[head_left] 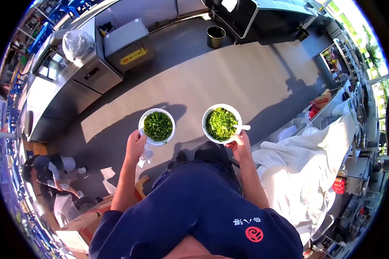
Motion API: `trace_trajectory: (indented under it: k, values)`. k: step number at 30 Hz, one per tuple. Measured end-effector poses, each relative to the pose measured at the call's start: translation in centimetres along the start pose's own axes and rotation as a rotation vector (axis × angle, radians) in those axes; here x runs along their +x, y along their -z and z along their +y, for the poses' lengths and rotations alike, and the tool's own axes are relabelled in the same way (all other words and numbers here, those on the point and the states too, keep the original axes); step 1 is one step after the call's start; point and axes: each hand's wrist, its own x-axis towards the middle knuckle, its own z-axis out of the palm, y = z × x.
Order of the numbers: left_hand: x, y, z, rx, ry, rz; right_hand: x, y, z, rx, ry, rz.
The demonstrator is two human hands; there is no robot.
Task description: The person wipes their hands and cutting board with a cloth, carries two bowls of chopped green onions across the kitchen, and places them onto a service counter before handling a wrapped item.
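Reading from left to right, the view first shows a co-worker (52, 170) bent low beside a cardboard box (80, 231), with a steel worktop (43, 95) beyond. A knotted plastic bag (78, 44) sits on that worktop.

The left hand (135, 146) is closed on the near-left edge of the left bowl (157, 143), thumb at the rim. Its remaining fingers are largely hidden below, so their exact spread cannot be told. The left bowl is white, round and filled with chopped greens (158, 126). A crumpled piece of clear plastic (146, 154) shows just below it (whether it hangs from the hand or lies lower cannot be told).

The right bowl (204, 124), also white and filled with greens, is held level with the left bowl, with a clear gap between them; both are in front of the torso, above the grey floor (181, 86). A white spoon (245, 127) stands in its greens, the long axis of its handle running sideways and projecting past the right rim.

The right hand (241, 146) grips the near-right rim. The handle lies just forward of its thumb, making this the nearer hand; contact between them cannot be confirmed. Farther right, a white cloth (294, 164) is heaped.
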Motion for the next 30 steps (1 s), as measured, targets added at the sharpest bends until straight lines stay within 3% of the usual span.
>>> trace_trajectory:
  k: [8, 16, 24, 30]
  values:
    - [22.4, -11.5, 11.0, -0.001, -0.007, -0.247, 14.4, 3.7, -6.6, 0.079, 0.026, 0.197]
    - [38.1, -23.6, 22.4, -0.026, 0.029, -0.24, 31.3, 6.5, -20.6, 0.101, 0.072, 0.266]
    - [57.5, -37.1, 28.3, 0.059, -0.093, -0.427, 48.8, 11.3, -31.7, 0.22, 0.12, 0.312]
    - [70.4, -51.3, 39.8, 0.214, -0.137, -0.613, 55.3, 14.7, -41.7, 0.307, 0.222, 0.46]
